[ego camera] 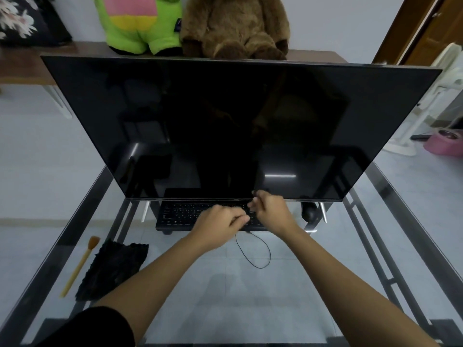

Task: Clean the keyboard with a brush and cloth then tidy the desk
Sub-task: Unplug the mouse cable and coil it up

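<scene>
A black keyboard [185, 214] lies on the glass desk [250, 296], just under the lower edge of a large dark monitor [225, 126]. Both hands are over its right end. My left hand [218, 222] has its fingers closed, pinching a thin black cable [253, 254] that loops down onto the glass. My right hand [270, 207] is curled at the monitor's lower edge and seems to pinch the same cable's end. A tan-handled brush [79, 265] and a crumpled black cloth [112, 269] lie on the desk's left side.
A black mouse [310, 212] sits right of the keyboard beside the monitor's stand leg. Behind the monitor a green plush toy [140, 23] and a brown teddy bear [235, 26] sit on a wooden shelf. A pink object [446, 144] is on the floor at right.
</scene>
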